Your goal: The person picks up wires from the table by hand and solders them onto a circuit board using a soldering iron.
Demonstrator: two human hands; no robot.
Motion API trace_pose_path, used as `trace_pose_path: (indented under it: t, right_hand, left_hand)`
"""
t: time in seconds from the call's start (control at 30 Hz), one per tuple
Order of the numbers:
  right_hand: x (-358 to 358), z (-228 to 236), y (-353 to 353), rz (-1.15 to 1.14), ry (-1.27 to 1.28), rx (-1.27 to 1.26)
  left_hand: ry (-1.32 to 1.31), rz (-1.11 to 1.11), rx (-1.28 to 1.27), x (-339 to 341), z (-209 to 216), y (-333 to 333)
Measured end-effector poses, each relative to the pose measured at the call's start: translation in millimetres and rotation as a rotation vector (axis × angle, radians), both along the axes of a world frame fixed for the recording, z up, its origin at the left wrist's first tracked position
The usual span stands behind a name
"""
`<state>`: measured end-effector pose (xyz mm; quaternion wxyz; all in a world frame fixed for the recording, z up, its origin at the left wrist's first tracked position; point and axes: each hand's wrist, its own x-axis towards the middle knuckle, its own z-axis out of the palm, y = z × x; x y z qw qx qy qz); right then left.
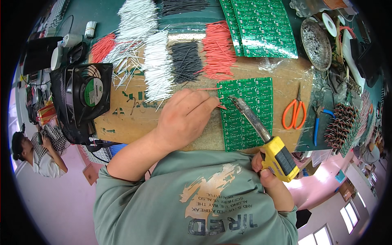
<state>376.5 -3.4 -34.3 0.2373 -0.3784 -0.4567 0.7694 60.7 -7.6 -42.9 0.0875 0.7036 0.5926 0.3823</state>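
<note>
A green circuit board [249, 122] lies on the brown work mat in front of me. My left hand [185, 116] is closed at its left edge, fingertips pinched on a red wire [221, 107] whose end shows over the board. Just above those fingers, another red wire [208, 88] reaches the board's edge. In my right hand [261, 169] is a yellow and black soldering iron [279, 158], gripped by its handle. Its tip rests at or just above the upper left of the board; contact is too small to tell.
Heaps of white wires [157, 67], black wires [186, 61] and red wires [218, 51] lie beyond my hands. Stacked circuit boards [265, 26] are behind. A black fan [87, 92] stands left. Orange-handled scissors [295, 112], blue-handled cutters [317, 126] and a metal dish [315, 45] sit right.
</note>
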Motion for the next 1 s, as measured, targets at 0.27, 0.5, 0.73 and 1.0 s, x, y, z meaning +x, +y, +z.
trace_pose_path:
  t: [0.27, 0.5, 0.73, 1.0]
  right_hand:
    - [-4.5, 5.0, 0.6, -0.069, 0.100, -0.074]
    - [2.2, -0.2, -0.7, -0.045, 0.097, -0.061]
    - [10.8, -2.9, -2.1, -0.051, 0.120, 0.013]
    - [14.9, -3.6, -2.6, -0.011, 0.056, 0.072]
  left_hand:
    - [0.005, -0.005, 0.002, 0.1, 0.4, 0.6]
    - [0.018, 0.008, -0.018, 1.0, 1.9, -0.6]
    - [-0.001, -0.001, 0.020, -0.1, 5.5, 1.1]
    - [0.006, -0.060, 0.055, 3.7, 15.4, -9.2]
